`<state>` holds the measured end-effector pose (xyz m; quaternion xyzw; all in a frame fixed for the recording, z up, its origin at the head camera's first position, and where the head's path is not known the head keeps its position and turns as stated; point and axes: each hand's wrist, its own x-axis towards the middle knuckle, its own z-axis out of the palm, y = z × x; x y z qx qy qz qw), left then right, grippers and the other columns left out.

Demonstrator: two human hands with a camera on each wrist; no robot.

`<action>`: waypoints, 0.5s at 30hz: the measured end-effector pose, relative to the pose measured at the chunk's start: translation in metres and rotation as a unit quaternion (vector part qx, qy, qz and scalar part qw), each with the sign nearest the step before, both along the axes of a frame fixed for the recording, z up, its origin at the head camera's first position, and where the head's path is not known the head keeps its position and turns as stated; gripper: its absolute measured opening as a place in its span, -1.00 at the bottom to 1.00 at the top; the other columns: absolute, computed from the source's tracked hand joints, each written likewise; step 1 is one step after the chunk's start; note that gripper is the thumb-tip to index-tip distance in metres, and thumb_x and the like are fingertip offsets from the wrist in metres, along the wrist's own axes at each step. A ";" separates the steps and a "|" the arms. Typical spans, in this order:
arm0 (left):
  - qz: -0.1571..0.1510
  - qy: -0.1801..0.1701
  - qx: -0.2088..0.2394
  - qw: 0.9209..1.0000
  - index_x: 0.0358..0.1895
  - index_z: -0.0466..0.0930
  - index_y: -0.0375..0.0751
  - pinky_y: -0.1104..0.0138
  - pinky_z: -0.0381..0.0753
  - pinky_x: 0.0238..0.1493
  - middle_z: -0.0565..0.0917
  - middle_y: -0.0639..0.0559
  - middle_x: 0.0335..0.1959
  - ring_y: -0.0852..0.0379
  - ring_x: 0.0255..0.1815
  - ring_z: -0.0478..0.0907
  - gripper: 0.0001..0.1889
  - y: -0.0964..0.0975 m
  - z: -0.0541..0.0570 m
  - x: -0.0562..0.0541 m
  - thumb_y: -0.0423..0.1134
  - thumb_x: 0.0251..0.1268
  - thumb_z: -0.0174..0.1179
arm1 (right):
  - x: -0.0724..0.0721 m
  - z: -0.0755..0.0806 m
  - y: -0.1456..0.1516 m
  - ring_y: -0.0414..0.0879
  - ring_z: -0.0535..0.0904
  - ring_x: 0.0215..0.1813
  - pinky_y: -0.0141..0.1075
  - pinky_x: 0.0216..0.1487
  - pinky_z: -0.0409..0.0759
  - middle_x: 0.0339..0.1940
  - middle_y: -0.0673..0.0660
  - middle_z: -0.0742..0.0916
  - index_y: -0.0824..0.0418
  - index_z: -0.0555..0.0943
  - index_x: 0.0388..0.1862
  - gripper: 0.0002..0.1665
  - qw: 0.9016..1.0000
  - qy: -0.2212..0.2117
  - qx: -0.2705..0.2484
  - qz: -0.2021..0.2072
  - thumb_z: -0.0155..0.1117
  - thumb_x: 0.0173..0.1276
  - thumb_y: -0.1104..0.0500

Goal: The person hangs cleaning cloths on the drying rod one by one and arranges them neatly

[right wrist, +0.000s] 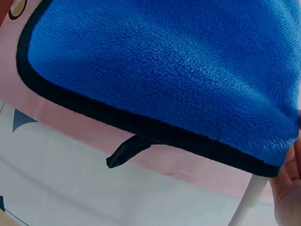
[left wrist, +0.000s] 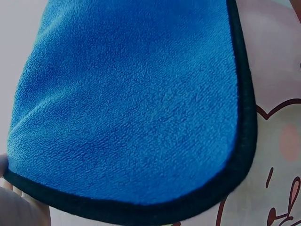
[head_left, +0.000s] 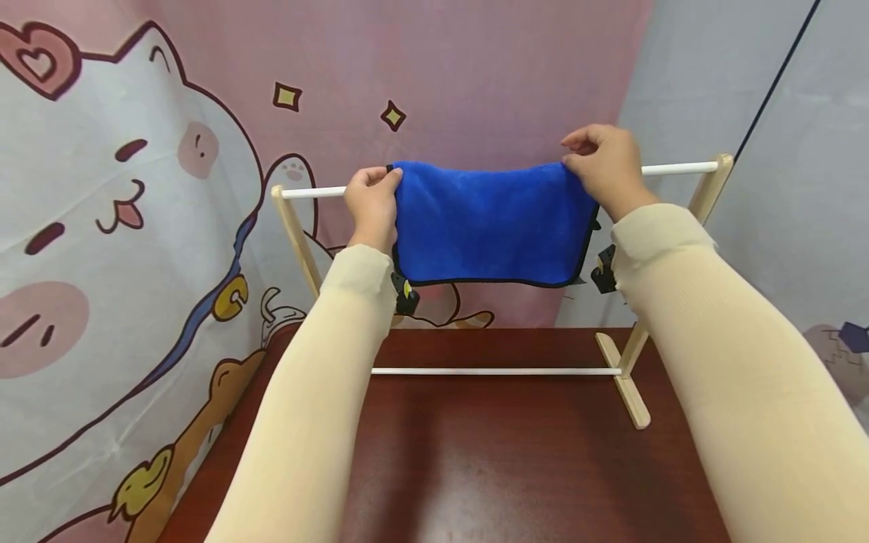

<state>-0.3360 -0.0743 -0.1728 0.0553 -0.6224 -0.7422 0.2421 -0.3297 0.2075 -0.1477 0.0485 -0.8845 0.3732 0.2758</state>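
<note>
A blue plush towel (head_left: pixel 495 226) with dark edging hangs over the white top rail (head_left: pixel 679 168) of a drying rack. At the towel's upper left corner my left hand (head_left: pixel 372 204) pinches the edge, thumb in front. My right hand (head_left: pixel 607 166) is at the upper right corner, its thumb on the cloth and its index fingertip raised above it. In the right wrist view, the towel's corner lies between thumb and fingers. A dark hanging loop (right wrist: pixel 129 150) sticks out from the side edging. The lower edge, in the left wrist view, curves round a rounded corner.
The rack has pale wooden side posts, a foot (head_left: pixel 631 392) and a white lower bar (head_left: pixel 495 371). It stands on a reddish-brown table (head_left: pixel 509 452). Behind hangs a pink and white curtain (head_left: pixel 475 75) with cartoon figures. Small dark devices (head_left: pixel 405 294) show at both wrists.
</note>
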 end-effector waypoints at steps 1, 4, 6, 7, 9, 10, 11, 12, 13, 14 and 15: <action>0.002 0.003 0.001 1.000 -0.24 0.55 -0.25 0.41 0.51 -0.17 0.52 0.03 -0.33 0.15 -0.24 0.49 -0.87 0.000 -0.001 0.001 -0.33 0.24 0.30 | 0.001 -0.001 0.001 -0.25 0.48 -0.15 -0.47 -0.07 0.45 -0.06 0.18 0.67 0.29 0.64 0.09 -0.65 1.000 0.002 -0.003 0.002 0.21 0.36 0.20; 0.008 0.012 -0.001 1.000 -0.27 0.54 -0.25 0.42 0.49 -0.22 0.50 0.04 -0.37 0.17 -0.30 0.47 -0.88 0.000 -0.005 0.003 -0.35 0.23 0.30 | 0.003 -0.003 0.005 -0.27 0.48 -0.15 -0.47 -0.07 0.44 -0.10 0.13 0.66 0.29 0.64 0.08 -0.65 1.000 0.014 -0.014 0.006 0.22 0.35 0.19; 0.009 0.016 -0.004 1.000 -0.26 0.54 -0.26 0.41 0.48 -0.24 0.50 0.05 -0.39 0.17 -0.33 0.46 -0.89 0.000 -0.007 0.005 -0.36 0.24 0.29 | 0.006 -0.005 0.008 -0.29 0.47 -0.13 -0.48 -0.05 0.44 -0.11 0.09 0.65 0.28 0.64 0.08 -0.64 0.999 0.024 -0.022 0.004 0.23 0.35 0.18; 0.008 0.018 -0.005 1.000 -0.25 0.54 -0.27 0.41 0.48 -0.25 0.50 0.05 -0.39 0.17 -0.34 0.47 -0.89 -0.001 -0.008 0.006 -0.36 0.24 0.28 | 0.007 -0.006 0.009 -0.29 0.47 -0.13 -0.49 -0.04 0.43 -0.11 0.08 0.65 0.28 0.64 0.08 -0.64 0.999 0.033 -0.029 0.004 0.24 0.34 0.18; 0.007 0.021 -0.006 1.000 -0.23 0.56 -0.28 0.40 0.47 -0.25 0.51 0.04 -0.40 0.17 -0.34 0.47 -0.90 -0.002 -0.011 0.008 -0.36 0.25 0.27 | 0.010 -0.008 0.013 -0.32 0.47 -0.12 -0.50 -0.03 0.43 -0.13 0.04 0.67 0.28 0.65 0.06 -0.64 0.998 0.048 -0.044 0.004 0.25 0.32 0.17; 0.007 0.022 -0.008 1.000 -0.23 0.57 -0.29 0.40 0.47 -0.25 0.52 0.04 -0.40 0.17 -0.35 0.47 -0.89 -0.003 -0.013 0.009 -0.37 0.25 0.27 | 0.012 -0.009 0.014 -0.33 0.48 -0.12 -0.51 -0.04 0.43 -0.15 0.00 0.67 0.28 0.65 0.06 -0.64 0.997 0.055 -0.053 0.005 0.26 0.31 0.17; 0.008 0.025 -0.009 1.000 -0.23 0.57 -0.30 0.40 0.47 -0.25 0.52 0.04 -0.40 0.17 -0.35 0.47 -0.89 -0.005 -0.014 0.009 -0.37 0.24 0.28 | 0.013 -0.010 0.016 -0.34 0.48 -0.12 -0.52 -0.04 0.43 -0.17 -0.04 0.67 0.27 0.66 0.04 -0.64 0.996 0.063 -0.063 0.007 0.27 0.30 0.17; 0.010 0.026 -0.012 1.000 -0.22 0.58 -0.31 0.40 0.47 -0.25 0.52 0.05 -0.41 0.18 -0.35 0.46 -0.89 -0.006 -0.016 0.009 -0.38 0.23 0.28 | 0.015 -0.012 0.017 -0.35 0.49 -0.13 -0.53 -0.05 0.43 -0.20 -0.09 0.67 0.27 0.67 0.03 -0.65 0.995 0.071 -0.074 0.009 0.28 0.29 0.17; 0.011 0.025 -0.017 0.999 -0.23 0.58 -0.31 0.41 0.47 -0.25 0.51 0.05 -0.41 0.18 -0.35 0.46 -0.89 -0.007 -0.018 0.008 -0.38 0.23 0.28 | 0.016 -0.013 0.018 -0.36 0.49 -0.13 -0.54 -0.07 0.42 -0.22 -0.13 0.67 0.26 0.68 0.02 -0.66 0.993 0.076 -0.087 0.012 0.29 0.28 0.17; 0.013 0.024 -0.021 0.999 -0.23 0.59 -0.31 0.41 0.47 -0.25 0.52 0.06 -0.42 0.19 -0.35 0.46 -0.89 -0.009 -0.020 0.008 -0.38 0.22 0.29 | 0.018 -0.014 0.019 -0.37 0.50 -0.15 -0.55 -0.08 0.42 -0.26 -0.18 0.66 0.25 0.69 0.01 -0.67 0.992 0.080 -0.099 0.014 0.30 0.27 0.18; 0.016 0.022 -0.026 0.999 -0.23 0.60 -0.31 0.41 0.47 -0.25 0.52 0.06 -0.42 0.19 -0.35 0.46 -0.89 -0.010 -0.022 0.008 -0.38 0.22 0.29 | 0.019 -0.016 0.021 -0.38 0.50 -0.16 -0.55 -0.10 0.42 -0.29 -0.23 0.65 0.25 0.69 -0.01 -0.68 0.990 0.084 -0.111 0.017 0.31 0.26 0.19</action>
